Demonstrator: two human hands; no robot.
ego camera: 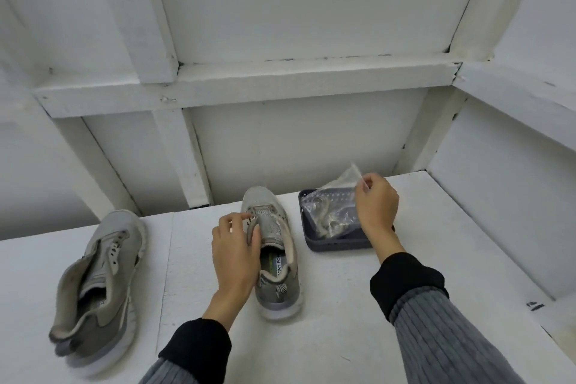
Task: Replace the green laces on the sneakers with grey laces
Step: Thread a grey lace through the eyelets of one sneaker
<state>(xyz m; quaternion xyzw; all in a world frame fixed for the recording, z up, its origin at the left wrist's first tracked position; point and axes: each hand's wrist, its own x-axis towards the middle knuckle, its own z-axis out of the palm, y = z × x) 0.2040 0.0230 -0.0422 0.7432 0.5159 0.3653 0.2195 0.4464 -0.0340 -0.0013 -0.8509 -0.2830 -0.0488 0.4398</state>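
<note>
sneakers [274, 246] 2 | tray [336, 243] 1 | left grip [233, 246] clasps sneaker | right grip [375, 199] pinches bag [333, 209]

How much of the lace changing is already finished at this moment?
Done: both sneakers show no laces. In hand: the left hand holds the middle sneaker; the right hand pinches a clear bag over the dark tray. Left: threading both sneakers.

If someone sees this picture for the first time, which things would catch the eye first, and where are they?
Two grey sneakers without laces stand out on the white table: the left sneaker lies tilted on its side at the left, and the middle sneaker stands upright, gripped at its tongue by the left hand. To the right, the right hand pinches a clear plastic bag over a dark tray.
</note>
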